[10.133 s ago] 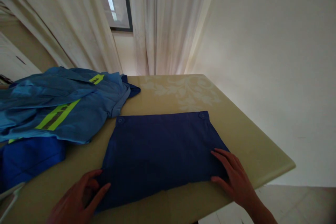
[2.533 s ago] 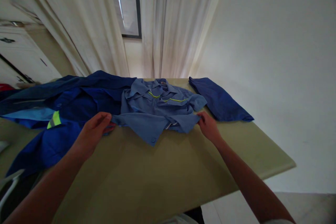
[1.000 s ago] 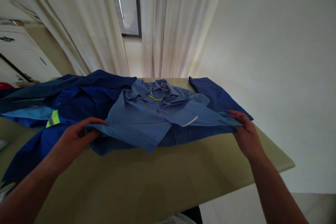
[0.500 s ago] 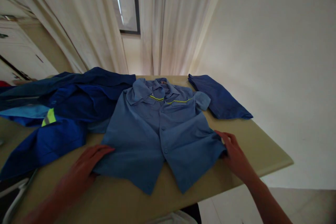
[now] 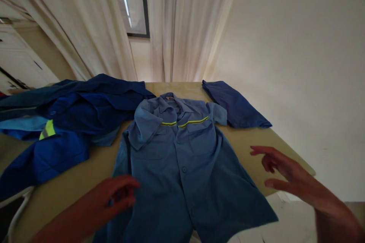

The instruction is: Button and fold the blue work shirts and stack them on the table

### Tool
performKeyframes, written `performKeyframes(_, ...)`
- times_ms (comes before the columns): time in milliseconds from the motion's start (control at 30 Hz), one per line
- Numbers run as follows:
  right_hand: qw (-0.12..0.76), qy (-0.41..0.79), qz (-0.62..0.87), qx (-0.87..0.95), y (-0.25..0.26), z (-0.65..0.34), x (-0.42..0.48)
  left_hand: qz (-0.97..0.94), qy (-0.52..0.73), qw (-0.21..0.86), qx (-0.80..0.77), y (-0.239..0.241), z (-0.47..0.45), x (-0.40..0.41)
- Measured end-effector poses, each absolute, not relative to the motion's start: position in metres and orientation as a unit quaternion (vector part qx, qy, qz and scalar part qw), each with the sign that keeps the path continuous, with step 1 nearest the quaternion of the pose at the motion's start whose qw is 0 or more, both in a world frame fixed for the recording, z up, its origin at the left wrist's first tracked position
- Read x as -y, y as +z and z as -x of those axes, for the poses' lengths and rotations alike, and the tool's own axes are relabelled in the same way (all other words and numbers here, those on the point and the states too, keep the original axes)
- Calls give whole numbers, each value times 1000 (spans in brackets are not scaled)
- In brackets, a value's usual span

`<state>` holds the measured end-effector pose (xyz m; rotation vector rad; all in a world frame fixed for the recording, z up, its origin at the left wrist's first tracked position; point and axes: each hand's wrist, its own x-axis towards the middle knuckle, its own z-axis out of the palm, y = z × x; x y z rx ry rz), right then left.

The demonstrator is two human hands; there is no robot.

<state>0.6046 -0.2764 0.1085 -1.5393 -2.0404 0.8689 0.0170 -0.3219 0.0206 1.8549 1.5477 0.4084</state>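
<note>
A blue-grey short-sleeved work shirt [image 5: 168, 174] lies front up, its collar at the far end and a yellow-and-dark stripe across the chest. Its hem hangs over the near table edge. Over the shirt's left side is my left hand [image 5: 111, 201], fingers curled with a gap between them and the thumb, nothing visible in it. I cannot tell whether it touches the cloth. My right hand [image 5: 288, 174] is open with fingers apart, to the right of the shirt and clear of it.
A folded dark blue garment [image 5: 235, 104] lies at the table's far right. Blue work clothes [image 5: 71, 114], one with a reflective band, are heaped at the left. The pale table [image 5: 99, 171] ends near a wall [image 5: 299, 64]. A chair [image 5: 21, 212] stands at lower left.
The shirt has moved toward me, its hem now past the table edge. My right hand has let go of its lower right corner and moved right; my left hand has shifted right.
</note>
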Motion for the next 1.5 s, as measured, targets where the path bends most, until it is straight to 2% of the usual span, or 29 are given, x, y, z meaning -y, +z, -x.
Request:
performKeyframes(100, 204, 319, 517, 767, 95, -543, 250, -755, 169, 300, -559, 44, -61, 270)
performKeyframes(233, 106, 262, 430, 858, 53, -462, 239, -813, 172, 158, -534, 28, -94, 222)
performKeyframes(333, 120, 205, 411, 880, 20, -437, 235, -819, 142, 104, -546, 9, -97, 206)
performKeyframes(433, 155, 160, 415, 882, 2, -433, 224, -821, 141, 109, -542, 4, -94, 195)
performKeyframes(633, 189, 110, 444, 869, 13, -432, 185, -781, 250, 134, -557, 15, -83, 166)
performKeyframes(767, 142, 178, 404, 886, 35, -419, 144, -711, 273, 36, -647, 15, -78, 147)
performKeyframes(833, 185, 189, 424, 866, 45, -406, 117, -689, 245, 0, -682, 16, -76, 137)
performKeyframes(900, 253, 158, 477, 827, 50, -392, 88, -694, 196, 15, -693, 22, -69, 129)
performKeyframes(967, 281, 121, 527, 792, 47, -380, 60, -695, 173, 36, -697, 33, -53, 124)
performKeyframes(1200, 226, 128, 614, 745, 16, -365, -8, -542, 283, -30, -791, 98, 25, 123)
performKeyframes(1300, 206, 146, 613, 749, 20, -354, -36, -595, 282, 17, -752, 94, 2, 99)
performKeyframes(1400, 157, 155, 610, 761, 26, -336, -63, -735, 246, 75, -627, 66, -51, 54)
performKeyframes(1500, 129, 145, 598, 777, 25, -325, -80, -834, 172, 41, -523, 41, -96, 9)
